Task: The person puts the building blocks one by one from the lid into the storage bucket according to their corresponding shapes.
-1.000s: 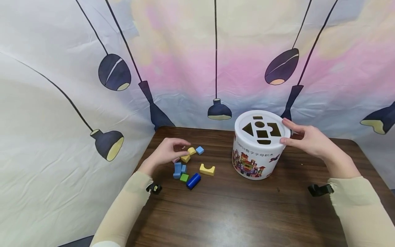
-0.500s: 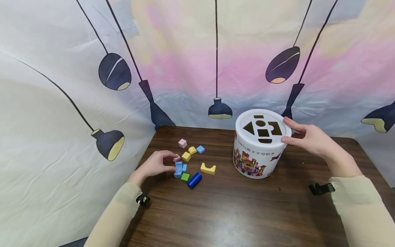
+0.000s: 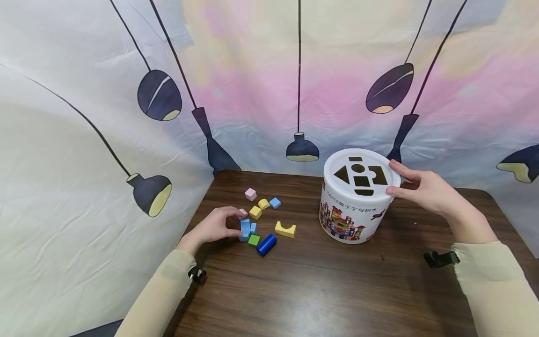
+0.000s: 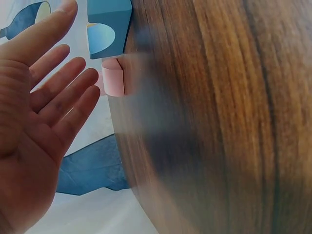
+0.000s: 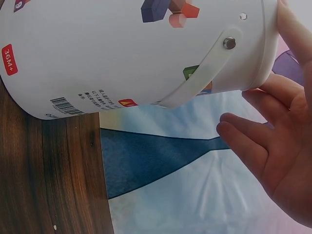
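Observation:
My left hand [image 3: 214, 226] reaches low to the blocks at the left, thumb and fingers spread apart beside a light-blue arch block [image 3: 245, 228]. In the left wrist view, the fingers [image 4: 73, 95] are loosely extended near that arch block [image 4: 111, 30], and a pink block [image 4: 113, 78] lies just past the fingertips. My right hand [image 3: 428, 191] holds the rim of a white toy-block bucket [image 3: 351, 217] with thumb and forefinger. The other fingers stay off the bucket's wall in the right wrist view. The lid [image 3: 332, 164] has several shaped holes.
Around the left hand lie a green block [image 3: 254, 240], a dark-blue cylinder [image 3: 266, 245], a yellow arch [image 3: 285, 229], a yellow cube [image 3: 255, 212], a light-blue block [image 3: 275, 202] and a pink cube [image 3: 250, 194]. A printed cloth [image 3: 261, 93] hangs behind the wooden table [image 3: 337, 285].
My left hand has moved from the far yellow and pink blocks back toward me, to the light-blue arch, uncovering the pink cube. The right hand and the bucket have kept their places.

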{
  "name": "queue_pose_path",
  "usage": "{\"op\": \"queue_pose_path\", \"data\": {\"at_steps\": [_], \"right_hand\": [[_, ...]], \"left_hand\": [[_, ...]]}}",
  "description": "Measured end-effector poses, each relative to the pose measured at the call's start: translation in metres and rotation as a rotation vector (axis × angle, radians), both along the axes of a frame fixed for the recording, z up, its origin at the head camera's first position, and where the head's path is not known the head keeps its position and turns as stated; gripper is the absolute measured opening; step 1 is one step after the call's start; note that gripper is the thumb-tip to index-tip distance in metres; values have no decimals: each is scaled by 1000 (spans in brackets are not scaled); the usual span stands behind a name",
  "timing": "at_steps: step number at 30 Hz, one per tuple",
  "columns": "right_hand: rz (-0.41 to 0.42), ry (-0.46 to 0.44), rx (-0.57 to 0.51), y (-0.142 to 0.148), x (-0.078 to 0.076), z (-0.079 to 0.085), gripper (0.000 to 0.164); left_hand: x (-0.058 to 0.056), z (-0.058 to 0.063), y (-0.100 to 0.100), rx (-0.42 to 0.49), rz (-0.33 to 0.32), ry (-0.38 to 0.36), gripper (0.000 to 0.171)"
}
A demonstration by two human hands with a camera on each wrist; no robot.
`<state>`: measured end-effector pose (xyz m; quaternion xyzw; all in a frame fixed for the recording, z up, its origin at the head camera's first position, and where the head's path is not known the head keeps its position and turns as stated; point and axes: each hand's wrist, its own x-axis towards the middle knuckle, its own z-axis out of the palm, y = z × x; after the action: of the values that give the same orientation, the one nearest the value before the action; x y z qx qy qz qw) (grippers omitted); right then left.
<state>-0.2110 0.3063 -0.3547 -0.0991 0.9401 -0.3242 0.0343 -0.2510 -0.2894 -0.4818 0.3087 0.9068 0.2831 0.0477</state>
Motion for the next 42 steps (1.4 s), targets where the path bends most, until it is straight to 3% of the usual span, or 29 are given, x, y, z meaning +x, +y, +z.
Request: {"op": "queue_pose_path", "data": {"at_steps": [7,30,42], "right_hand": [[0,-10,-2,0,0,1,90],[26,-16,9,-5,-3,10,94],[19,-40,7,-3,-2,11,95]], "left_hand": [[-1,0,3,-51,-32,24,56],[2,3,14,-218,-8,-26,65],[2,6,17,-249,-17,-17,63]]}}
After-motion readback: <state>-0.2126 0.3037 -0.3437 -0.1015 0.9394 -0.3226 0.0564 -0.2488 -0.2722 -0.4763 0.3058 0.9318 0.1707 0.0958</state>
